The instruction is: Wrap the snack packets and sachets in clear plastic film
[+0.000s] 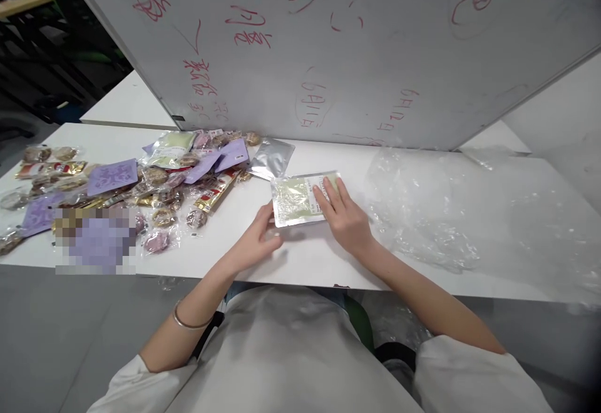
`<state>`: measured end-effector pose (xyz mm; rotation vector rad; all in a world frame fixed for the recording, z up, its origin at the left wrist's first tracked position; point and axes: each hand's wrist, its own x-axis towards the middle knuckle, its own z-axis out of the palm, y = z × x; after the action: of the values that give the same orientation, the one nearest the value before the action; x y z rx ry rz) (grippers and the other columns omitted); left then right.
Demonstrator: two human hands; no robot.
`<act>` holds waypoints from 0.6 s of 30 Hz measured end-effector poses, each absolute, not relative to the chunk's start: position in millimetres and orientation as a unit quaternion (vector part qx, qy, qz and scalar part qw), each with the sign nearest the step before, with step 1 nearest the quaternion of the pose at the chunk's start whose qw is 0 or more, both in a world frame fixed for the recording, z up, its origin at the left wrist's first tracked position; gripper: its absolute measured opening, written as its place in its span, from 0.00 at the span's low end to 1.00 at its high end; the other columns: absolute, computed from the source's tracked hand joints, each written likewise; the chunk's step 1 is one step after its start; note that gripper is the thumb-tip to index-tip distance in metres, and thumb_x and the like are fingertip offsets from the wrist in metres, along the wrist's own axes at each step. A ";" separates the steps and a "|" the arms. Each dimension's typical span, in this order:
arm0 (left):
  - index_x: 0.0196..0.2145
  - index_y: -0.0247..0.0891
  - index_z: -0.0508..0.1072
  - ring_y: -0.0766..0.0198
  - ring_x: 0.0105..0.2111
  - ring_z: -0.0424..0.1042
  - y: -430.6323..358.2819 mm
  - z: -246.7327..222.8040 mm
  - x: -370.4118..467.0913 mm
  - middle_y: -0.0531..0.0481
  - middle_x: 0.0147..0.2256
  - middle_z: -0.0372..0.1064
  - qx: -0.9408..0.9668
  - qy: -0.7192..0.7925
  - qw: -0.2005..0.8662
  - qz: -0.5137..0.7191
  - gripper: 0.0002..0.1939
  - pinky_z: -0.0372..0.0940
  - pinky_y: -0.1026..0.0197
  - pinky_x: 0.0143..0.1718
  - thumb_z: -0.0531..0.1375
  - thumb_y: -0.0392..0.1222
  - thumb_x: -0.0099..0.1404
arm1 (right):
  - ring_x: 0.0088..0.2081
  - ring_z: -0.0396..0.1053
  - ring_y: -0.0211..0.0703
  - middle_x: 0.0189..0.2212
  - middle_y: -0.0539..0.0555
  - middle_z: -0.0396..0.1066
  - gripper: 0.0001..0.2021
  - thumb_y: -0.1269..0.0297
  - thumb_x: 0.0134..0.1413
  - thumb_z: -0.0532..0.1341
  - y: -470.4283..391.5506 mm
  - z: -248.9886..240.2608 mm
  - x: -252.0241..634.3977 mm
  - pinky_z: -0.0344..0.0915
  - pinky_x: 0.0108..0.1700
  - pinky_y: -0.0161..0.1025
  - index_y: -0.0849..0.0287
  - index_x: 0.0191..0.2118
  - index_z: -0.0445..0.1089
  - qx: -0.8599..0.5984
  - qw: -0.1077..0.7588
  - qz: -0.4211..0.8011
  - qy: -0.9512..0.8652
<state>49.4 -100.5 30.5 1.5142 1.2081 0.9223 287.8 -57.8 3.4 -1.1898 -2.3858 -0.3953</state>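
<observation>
A pale green and silver packet (pixel 295 198) with printed text lies on the white table in front of me. My right hand (pixel 345 219) rests flat on its right part, fingers stretched out over the print. Beside the packet's lower left corner is my left hand (pixel 258 238), thumb held apart. Its fingertips reach the packet's left edge and are partly hidden, so I cannot tell whether they go under it. Just behind, a plain silver pouch (pixel 272 158) lies flat, touching the heap of wrapped snacks (pixel 159 178) on the left.
Purple packets (pixel 113 176), red and gold sachets (pixel 216 191) and another green packet (pixel 173 149) lie among the heap. Crumpled clear plastic (pixel 422 213) covers the table's right side. A whiteboard (pixel 347 56) with red writing stands along the back edge of the table (pixel 300 260).
</observation>
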 end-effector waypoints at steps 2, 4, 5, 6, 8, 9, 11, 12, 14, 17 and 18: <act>0.62 0.45 0.62 0.52 0.54 0.68 -99.8 37.2 55.7 0.43 0.57 0.66 0.476 0.451 0.589 0.474 0.31 0.66 0.52 0.53 0.64 0.46 0.62 | 0.69 0.43 0.58 0.68 0.54 0.52 0.36 0.81 0.64 0.47 -61.6 10.0 288.0 0.74 0.52 0.49 0.45 0.72 0.42 -0.409 0.279 -0.135 -0.858; 0.56 0.42 0.68 0.53 0.51 0.71 -96.5 43.4 63.7 0.43 0.53 0.71 0.352 0.449 0.621 0.537 0.28 0.66 0.54 0.52 0.67 0.48 0.60 | 0.71 0.40 0.56 0.71 0.49 0.44 0.39 0.80 0.63 0.49 -66.8 17.0 286.6 0.71 0.56 0.51 0.39 0.72 0.35 -0.370 0.324 -0.101 -0.865; 0.53 0.41 0.70 0.54 0.50 0.72 -94.3 46.0 67.6 0.43 0.51 0.73 0.322 0.449 0.623 0.555 0.26 0.66 0.55 0.52 0.69 0.48 0.58 | 0.71 0.39 0.55 0.72 0.48 0.39 0.41 0.79 0.63 0.50 -69.7 20.4 285.6 0.67 0.60 0.54 0.38 0.72 0.32 -0.353 0.339 -0.069 -0.869; 0.50 0.39 0.73 0.54 0.50 0.73 -92.0 47.9 71.1 0.43 0.49 0.74 0.310 0.444 0.624 0.564 0.25 0.66 0.55 0.52 0.70 0.47 0.56 | 0.71 0.38 0.55 0.73 0.47 0.34 0.42 0.76 0.62 0.51 -72.6 23.6 284.7 0.63 0.63 0.57 0.39 0.72 0.29 -0.345 0.348 -0.029 -0.871; 0.46 0.36 0.75 0.53 0.48 0.74 -88.4 49.8 76.8 0.43 0.46 0.76 0.314 0.429 0.629 0.567 0.23 0.66 0.55 0.52 0.72 0.46 0.54 | 0.72 0.34 0.57 0.73 0.48 0.25 0.44 0.68 0.61 0.55 -77.8 29.4 283.2 0.53 0.67 0.62 0.42 0.72 0.25 -0.362 0.366 0.067 -0.855; 0.45 0.36 0.76 0.53 0.47 0.75 -87.3 49.7 79.3 0.43 0.45 0.77 0.318 0.421 0.637 0.562 0.22 0.66 0.54 0.51 0.72 0.46 0.54 | 0.72 0.31 0.58 0.73 0.48 0.23 0.45 0.62 0.60 0.57 -79.7 31.9 282.6 0.49 0.68 0.63 0.44 0.72 0.23 -0.388 0.386 0.115 -0.829; 0.44 0.35 0.77 0.53 0.45 0.76 -86.8 47.9 84.2 0.44 0.42 0.78 0.323 0.411 0.658 0.542 0.22 0.67 0.53 0.49 0.72 0.47 0.54 | 0.72 0.28 0.57 0.73 0.51 0.23 0.48 0.53 0.59 0.59 -81.6 36.8 281.8 0.48 0.69 0.61 0.47 0.72 0.23 -0.464 0.446 0.217 -0.734; 0.44 0.35 0.78 0.53 0.44 0.76 -87.2 46.1 86.8 0.44 0.42 0.78 0.323 0.406 0.667 0.534 0.22 0.67 0.53 0.49 0.72 0.48 0.54 | 0.72 0.31 0.56 0.73 0.53 0.27 0.48 0.50 0.59 0.59 -81.6 39.4 281.7 0.51 0.68 0.60 0.48 0.72 0.25 -0.497 0.470 0.281 -0.673; 0.44 0.35 0.78 0.54 0.43 0.76 -88.4 41.3 92.4 0.43 0.42 0.78 0.321 0.397 0.681 0.524 0.21 0.67 0.54 0.48 0.71 0.49 0.56 | 0.70 0.45 0.58 0.71 0.59 0.43 0.46 0.47 0.56 0.61 -80.2 45.4 283.1 0.60 0.64 0.58 0.50 0.72 0.36 -0.519 0.465 0.453 -0.555; 0.45 0.35 0.78 0.55 0.42 0.76 -90.1 31.7 99.8 0.42 0.43 0.78 0.320 0.385 0.711 0.494 0.22 0.67 0.55 0.47 0.69 0.52 0.58 | 0.59 0.66 0.61 0.58 0.62 0.68 0.39 0.48 0.48 0.69 -77.5 54.5 291.2 0.69 0.56 0.56 0.55 0.64 0.61 -0.459 0.371 0.678 -0.439; 0.45 0.35 0.78 0.54 0.42 0.76 -90.6 28.7 101.7 0.42 0.43 0.78 0.324 0.385 0.720 0.479 0.22 0.67 0.55 0.47 0.68 0.52 0.59 | 0.55 0.70 0.59 0.54 0.61 0.72 0.35 0.51 0.46 0.70 -77.4 56.5 295.1 0.70 0.55 0.55 0.56 0.60 0.66 -0.444 0.345 0.715 -0.414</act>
<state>101.7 -90.6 28.7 0.7161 0.8501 1.0588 295.1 -77.4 56.5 -1.1532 -1.0760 1.8572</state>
